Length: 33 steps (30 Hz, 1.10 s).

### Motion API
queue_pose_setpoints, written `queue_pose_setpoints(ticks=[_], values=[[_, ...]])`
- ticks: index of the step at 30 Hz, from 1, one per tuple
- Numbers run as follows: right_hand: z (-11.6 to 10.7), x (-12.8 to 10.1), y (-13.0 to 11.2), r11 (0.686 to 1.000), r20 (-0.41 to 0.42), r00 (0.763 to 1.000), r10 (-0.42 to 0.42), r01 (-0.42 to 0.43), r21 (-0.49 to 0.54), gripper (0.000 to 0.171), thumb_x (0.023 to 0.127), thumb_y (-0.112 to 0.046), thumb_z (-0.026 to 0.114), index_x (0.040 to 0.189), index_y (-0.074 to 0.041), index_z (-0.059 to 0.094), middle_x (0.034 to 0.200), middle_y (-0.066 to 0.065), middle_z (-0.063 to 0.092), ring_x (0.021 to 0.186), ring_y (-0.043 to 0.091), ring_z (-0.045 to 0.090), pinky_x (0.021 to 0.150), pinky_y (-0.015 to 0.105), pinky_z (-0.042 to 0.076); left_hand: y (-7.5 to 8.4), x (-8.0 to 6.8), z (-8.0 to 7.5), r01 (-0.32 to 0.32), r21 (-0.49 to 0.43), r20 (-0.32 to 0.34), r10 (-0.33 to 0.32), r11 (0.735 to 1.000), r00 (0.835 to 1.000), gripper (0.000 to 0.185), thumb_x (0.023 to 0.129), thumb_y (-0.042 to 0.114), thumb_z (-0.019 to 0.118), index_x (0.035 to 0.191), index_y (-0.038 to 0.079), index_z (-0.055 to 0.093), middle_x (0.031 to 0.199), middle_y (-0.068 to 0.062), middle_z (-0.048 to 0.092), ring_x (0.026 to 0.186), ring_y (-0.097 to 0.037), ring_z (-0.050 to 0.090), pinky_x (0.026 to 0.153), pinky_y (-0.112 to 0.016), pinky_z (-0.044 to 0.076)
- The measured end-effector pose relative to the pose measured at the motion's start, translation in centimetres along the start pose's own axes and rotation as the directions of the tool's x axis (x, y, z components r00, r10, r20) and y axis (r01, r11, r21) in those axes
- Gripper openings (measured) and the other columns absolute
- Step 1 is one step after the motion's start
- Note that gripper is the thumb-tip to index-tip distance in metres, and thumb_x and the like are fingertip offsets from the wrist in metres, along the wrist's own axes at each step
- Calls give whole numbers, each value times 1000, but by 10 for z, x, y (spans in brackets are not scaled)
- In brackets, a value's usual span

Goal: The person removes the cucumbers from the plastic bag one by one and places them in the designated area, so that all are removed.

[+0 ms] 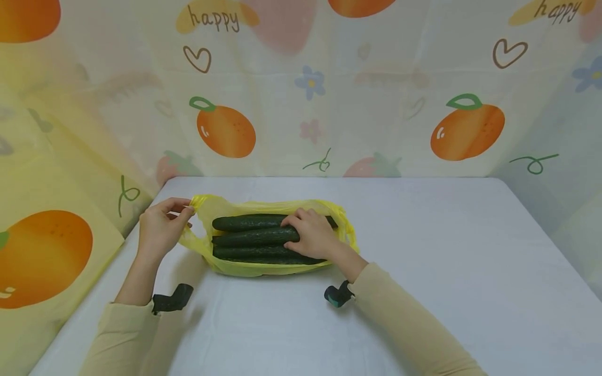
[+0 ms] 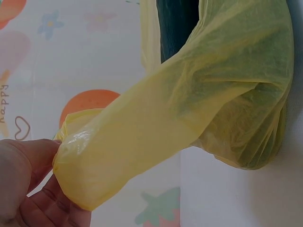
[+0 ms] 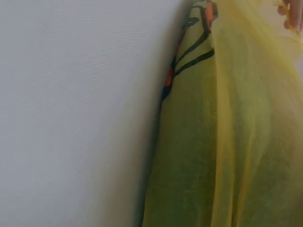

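A thin yellow plastic bag (image 1: 263, 270) lies on its side with its mouth spread, and several dark green cucumbers (image 1: 249, 223) lie side by side in it. At the bag's left end, my left hand (image 1: 160, 230) pinches a handle loop and holds it raised; the left wrist view shows the stretched handle (image 2: 113, 151) between thumb and fingers. My right hand (image 1: 314, 232) reaches over the bag's right part and grips the middle cucumber (image 1: 254, 238), fingers on its far side and thumb on the near side. In the right wrist view, the bag's film (image 3: 241, 118) hides that grip.
The bag rests on a white-covered table (image 1: 447, 261). A fruit-patterned sheet (image 1: 367, 120) hangs behind the table and along its sides. Small black wrist cameras (image 1: 173, 298) stick out from both sleeves, near the bag's front side.
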State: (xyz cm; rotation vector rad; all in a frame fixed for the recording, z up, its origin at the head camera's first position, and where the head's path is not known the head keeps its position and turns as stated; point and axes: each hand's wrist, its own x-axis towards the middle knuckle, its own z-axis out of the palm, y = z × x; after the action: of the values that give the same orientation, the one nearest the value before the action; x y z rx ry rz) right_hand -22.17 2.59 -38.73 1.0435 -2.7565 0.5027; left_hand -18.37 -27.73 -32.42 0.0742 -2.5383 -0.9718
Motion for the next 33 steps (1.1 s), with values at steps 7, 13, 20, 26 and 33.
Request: queue_pose_setpoints(ticks=[7, 13, 20, 26, 33], values=[[4, -1, -3, 999, -25, 1000, -6, 5, -41, 41, 82, -39, 67, 118, -22, 57, 110, 3, 53, 94, 23, 50, 72, 34, 41, -2, 0, -1, -7, 3, -3, 7, 1000, 1000, 23, 88, 21, 61, 101, 4, 69, 90, -18, 68, 50, 12, 52, 40, -15, 42], [5, -3, -4, 998, -65, 997, -31, 27, -58, 39, 82, -37, 67, 117, -21, 58, 106, 3, 54, 89, 22, 50, 70, 32, 41, -1, 0, -2, -10, -2, -3, 10, 1000, 1000, 22, 88, 20, 61, 101, 3, 68, 89, -19, 68, 50, 11, 53, 41, -15, 43], [3, -4, -6, 998, -78, 996, -39, 35, -45, 38, 82, -34, 69, 115, -19, 58, 104, 5, 55, 87, 24, 50, 67, 32, 40, -1, 0, 0, 2, 4, -2, -2, 1000, 1000, 20, 88, 19, 60, 99, 5, 68, 89, -16, 68, 50, 10, 54, 42, -19, 45], [-7, -2, -11, 997, -97, 995, -32, 25, -71, 40, 82, -35, 68, 118, -19, 58, 107, 4, 60, 88, 25, 51, 65, 32, 41, -2, 1, 1, -11, 3, -9, 11, 1000, 1000, 19, 88, 19, 61, 99, 5, 68, 88, -17, 68, 50, 9, 54, 41, -18, 45], [-25, 0, -17, 997, -96, 995, -18, 10, -78, 41, 83, -35, 67, 120, -20, 56, 110, 3, 59, 97, 26, 54, 73, 38, 45, -4, 1, 1, -2, 11, -9, 2, 1000, 1000, 19, 88, 18, 60, 99, 5, 68, 88, -15, 68, 50, 9, 54, 42, -19, 45]])
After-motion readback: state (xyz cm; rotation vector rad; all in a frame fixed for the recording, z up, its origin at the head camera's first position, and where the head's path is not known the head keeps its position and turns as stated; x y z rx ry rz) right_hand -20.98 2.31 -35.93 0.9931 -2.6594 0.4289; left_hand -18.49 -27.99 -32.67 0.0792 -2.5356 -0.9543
